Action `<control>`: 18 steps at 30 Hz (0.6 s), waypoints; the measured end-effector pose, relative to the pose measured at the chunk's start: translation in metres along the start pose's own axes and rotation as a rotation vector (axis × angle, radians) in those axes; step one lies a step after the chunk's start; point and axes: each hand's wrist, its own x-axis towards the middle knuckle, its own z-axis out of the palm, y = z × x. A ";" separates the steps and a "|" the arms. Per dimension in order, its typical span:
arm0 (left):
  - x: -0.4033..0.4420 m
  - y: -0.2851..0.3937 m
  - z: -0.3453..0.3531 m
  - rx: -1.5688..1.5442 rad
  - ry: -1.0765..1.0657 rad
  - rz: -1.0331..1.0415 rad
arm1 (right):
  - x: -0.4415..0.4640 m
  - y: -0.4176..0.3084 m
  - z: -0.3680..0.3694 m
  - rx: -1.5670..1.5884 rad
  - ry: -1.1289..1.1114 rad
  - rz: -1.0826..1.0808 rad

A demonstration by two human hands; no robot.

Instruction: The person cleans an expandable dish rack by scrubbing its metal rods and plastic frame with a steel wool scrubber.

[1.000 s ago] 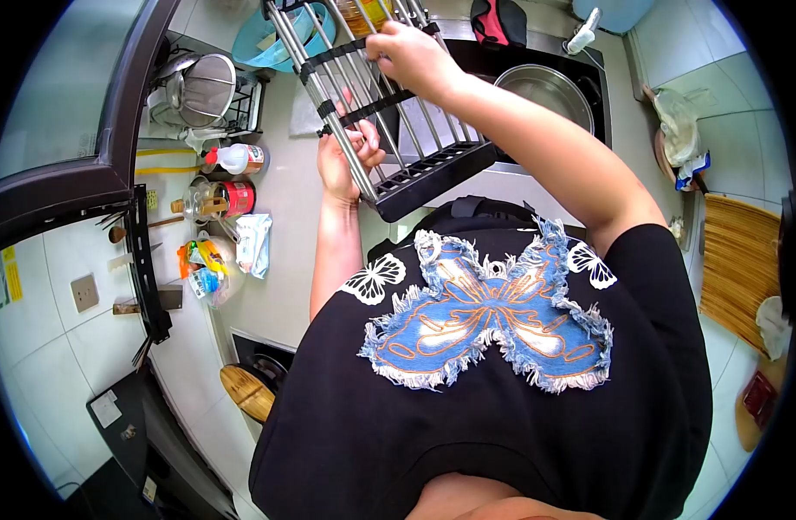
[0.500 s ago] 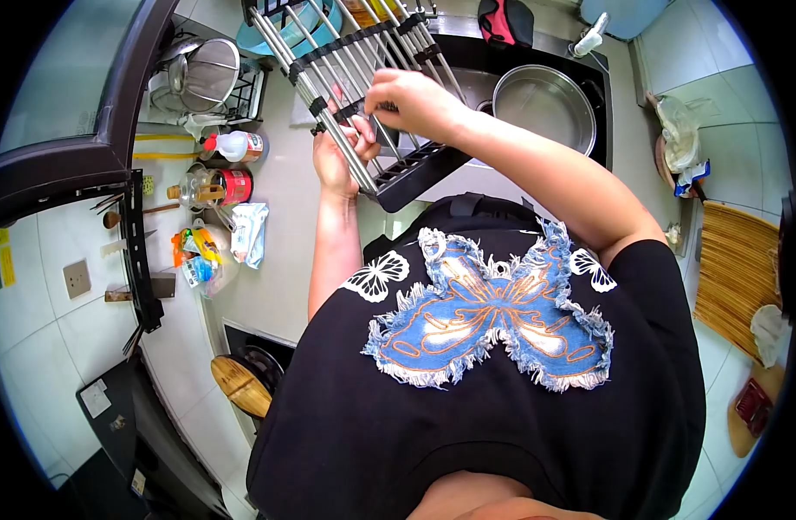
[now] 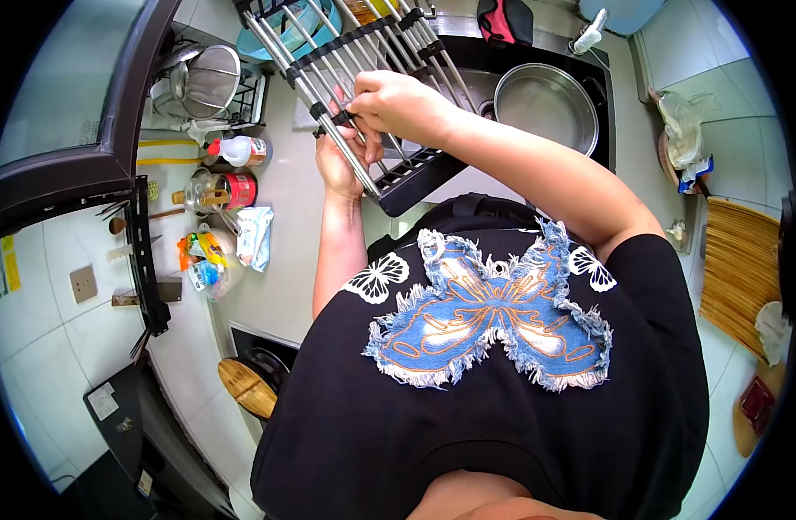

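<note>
A roll-up dish drying rack (image 3: 344,52) of metal rods and black plastic joints is held tilted above the counter and the sink's left part. My left hand (image 3: 339,165) is wrapped round its near left side, with some fingers passing between the rods. At a black joint on that side, the closed fingers of my right hand (image 3: 396,106) press against the rack; whether they pinch something small there is hidden. The black end bar (image 3: 426,180) of the rack points toward my body. Right of the rack, a round metal pot (image 3: 547,108) sits in the sink.
A faucet (image 3: 590,33) stands behind the sink, near a black and pink cloth item (image 3: 504,21). Light blue basins (image 3: 287,31) lie behind the rack. Bottles (image 3: 240,151), jars and packets line the counter's left side. A bamboo mat (image 3: 737,273) is at right.
My right hand has moved slightly left, its fingers now against the rack's side joint. My left hand keeps its hold, and the rack has barely shifted.
</note>
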 end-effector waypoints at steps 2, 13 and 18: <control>0.000 -0.001 -0.001 0.025 -0.019 0.044 | -0.005 0.003 -0.003 -0.023 -0.100 -0.036; 0.004 -0.006 -0.013 0.172 -0.015 0.072 | -0.002 -0.003 0.002 -0.005 -0.157 0.021; 0.001 -0.006 -0.002 0.275 0.047 0.081 | 0.005 -0.009 0.007 0.051 0.085 0.025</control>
